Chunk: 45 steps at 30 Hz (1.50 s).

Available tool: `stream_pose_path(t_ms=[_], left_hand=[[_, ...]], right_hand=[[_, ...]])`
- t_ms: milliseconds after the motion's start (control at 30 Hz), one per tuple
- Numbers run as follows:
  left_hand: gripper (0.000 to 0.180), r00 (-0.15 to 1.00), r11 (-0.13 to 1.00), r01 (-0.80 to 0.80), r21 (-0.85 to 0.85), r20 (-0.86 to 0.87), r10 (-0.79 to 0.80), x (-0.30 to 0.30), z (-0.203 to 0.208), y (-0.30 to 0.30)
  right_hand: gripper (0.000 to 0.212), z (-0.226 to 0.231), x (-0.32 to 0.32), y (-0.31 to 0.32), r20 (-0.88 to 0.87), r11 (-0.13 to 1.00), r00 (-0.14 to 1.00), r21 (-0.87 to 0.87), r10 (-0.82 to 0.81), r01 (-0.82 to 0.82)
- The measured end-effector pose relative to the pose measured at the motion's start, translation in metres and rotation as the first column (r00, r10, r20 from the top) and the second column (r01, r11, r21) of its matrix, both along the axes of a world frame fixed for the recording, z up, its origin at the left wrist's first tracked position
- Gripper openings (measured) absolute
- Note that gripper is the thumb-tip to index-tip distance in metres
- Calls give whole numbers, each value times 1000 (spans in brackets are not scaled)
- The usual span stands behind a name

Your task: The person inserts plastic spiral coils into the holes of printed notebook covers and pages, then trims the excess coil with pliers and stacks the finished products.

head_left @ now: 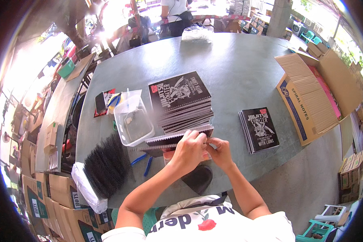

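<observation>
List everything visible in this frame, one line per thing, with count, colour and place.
Notebook being handled: one, black cover, table edge under both hands.
Notebook stack: one tall pile, black, table centre.
Smaller notebook stack: one, black, to the right.
Plastic tub: one, clear, left of the tall pile.
Spiral coils: one bundle, black, near left.
Cardboard box: one, brown, open, far right.
Table: one, grey.
Another person: one, beyond the far edge.
Left hand: on the notebook.
Right hand: at its right end.
</observation>
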<state>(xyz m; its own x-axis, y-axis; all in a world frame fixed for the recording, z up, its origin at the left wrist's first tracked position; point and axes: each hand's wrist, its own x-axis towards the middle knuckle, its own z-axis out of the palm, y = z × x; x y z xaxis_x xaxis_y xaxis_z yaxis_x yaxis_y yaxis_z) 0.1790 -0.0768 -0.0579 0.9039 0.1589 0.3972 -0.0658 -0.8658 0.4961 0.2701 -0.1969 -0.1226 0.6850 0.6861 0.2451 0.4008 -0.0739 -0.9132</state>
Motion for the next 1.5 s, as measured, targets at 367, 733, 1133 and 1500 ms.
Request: stream_pose_path(t_ms=[367, 733, 1133, 1500], left_hand=[[29, 767, 719, -640, -271, -159, 622, -111, 48, 108], [50, 658, 790, -516, 331, -437, 613, -146, -121, 89], [32, 754, 352, -657, -667, -565, 336, -213, -72, 50], [30, 902, 249, -389, -887, -313, 297, -160, -31, 66]], right_hand=[[25, 35, 18, -6, -39, 973, 972, -15, 231, -232], [21, 68, -83, 122, 539, 853, 662, -331, 522, -403], [20, 66, -53, 164, 273, 855, 818, -287, 506, -432], [23, 72, -66, 161, 184, 799, 796, -331, 577, -502]])
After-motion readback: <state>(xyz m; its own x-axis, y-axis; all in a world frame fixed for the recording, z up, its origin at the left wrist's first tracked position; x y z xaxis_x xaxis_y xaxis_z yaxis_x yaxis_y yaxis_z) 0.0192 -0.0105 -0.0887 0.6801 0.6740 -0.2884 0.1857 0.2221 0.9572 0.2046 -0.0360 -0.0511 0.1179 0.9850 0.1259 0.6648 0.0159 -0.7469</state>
